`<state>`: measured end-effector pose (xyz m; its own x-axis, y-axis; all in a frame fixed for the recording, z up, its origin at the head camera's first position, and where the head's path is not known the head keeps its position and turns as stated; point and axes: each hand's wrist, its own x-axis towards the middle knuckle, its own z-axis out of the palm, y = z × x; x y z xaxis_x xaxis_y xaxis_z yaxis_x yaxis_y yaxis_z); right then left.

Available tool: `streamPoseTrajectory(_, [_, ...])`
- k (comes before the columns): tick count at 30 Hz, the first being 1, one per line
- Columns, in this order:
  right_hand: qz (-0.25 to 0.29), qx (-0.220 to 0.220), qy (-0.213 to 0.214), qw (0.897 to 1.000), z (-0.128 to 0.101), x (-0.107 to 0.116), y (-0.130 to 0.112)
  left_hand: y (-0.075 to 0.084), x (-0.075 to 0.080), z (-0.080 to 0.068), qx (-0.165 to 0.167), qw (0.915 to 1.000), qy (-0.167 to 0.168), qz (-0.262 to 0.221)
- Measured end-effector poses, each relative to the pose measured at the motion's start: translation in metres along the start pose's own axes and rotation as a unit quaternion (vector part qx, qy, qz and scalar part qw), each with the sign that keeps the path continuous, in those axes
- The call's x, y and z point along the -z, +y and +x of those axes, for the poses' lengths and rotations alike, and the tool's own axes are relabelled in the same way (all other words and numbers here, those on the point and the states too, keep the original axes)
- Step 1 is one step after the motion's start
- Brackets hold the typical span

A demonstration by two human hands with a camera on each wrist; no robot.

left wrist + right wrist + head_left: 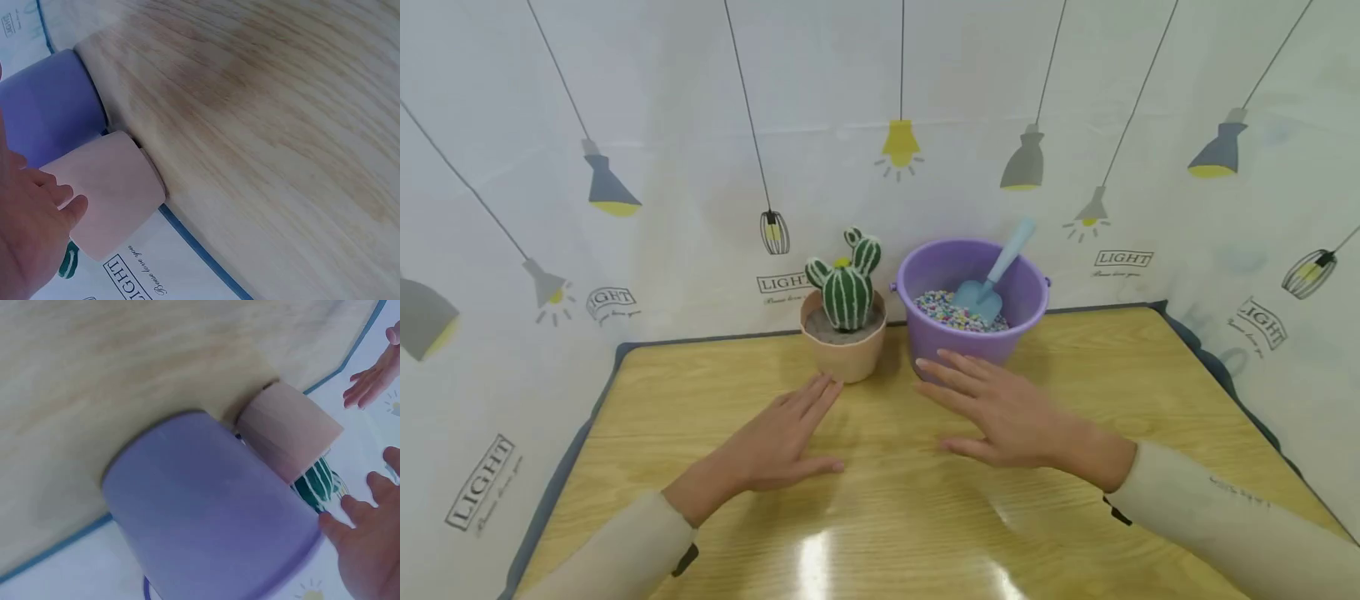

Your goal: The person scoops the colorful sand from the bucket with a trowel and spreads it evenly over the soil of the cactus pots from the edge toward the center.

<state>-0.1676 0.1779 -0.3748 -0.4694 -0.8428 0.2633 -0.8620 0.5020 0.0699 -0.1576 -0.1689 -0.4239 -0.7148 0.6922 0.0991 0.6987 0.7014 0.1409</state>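
Both your hands are flat-fingered and hold nothing: left hand (771, 446) near the pot (844, 346), right hand (1000, 408) seemingly just short of the bucket (970, 321). A careless push could tip either, spilling gravel.

toy green cactus (847, 287) in beige plastic pot (844, 349), round purple plastic bucket (970, 287) just right, light blue plastic trowel (992, 279) and multicoloured beads (943, 308) inside, both at the back of the wooden table (887, 500)

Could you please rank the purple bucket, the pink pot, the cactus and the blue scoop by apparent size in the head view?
1. Bucket
2. Pot
3. Cactus and scoop: too alike to rank.
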Motion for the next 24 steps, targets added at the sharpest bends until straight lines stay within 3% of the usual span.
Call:
streamPoseTrajectory(5, [-0.008,0.038,0.042,0.998,0.011,0.017,0.009,0.002,0.000,0.011,0.006,0.9993,0.012,-0.035])
streamPoseTrajectory(10, [0.001,0.023,0.057,0.998,0.018,0.034,0.025,0.009,0.001,0.029,0.036,0.9951,0.019,-0.090])
streamPoseTrajectory(13, [0.013,-0.002,0.061,0.998,0.022,0.044,0.035,0.013,0.002,0.040,0.043,0.9912,0.035,-0.120])
streamPoseTrajectory(19, [0.025,-0.086,0.047,0.995,0.029,0.061,0.055,0.022,0.002,0.063,0.021,0.9786,0.095,-0.182])
streamPoseTrajectory(24, [0.053,-0.183,0.020,0.982,0.034,0.066,0.073,0.033,0.000,0.079,0.066,0.9640,0.109,-0.233])
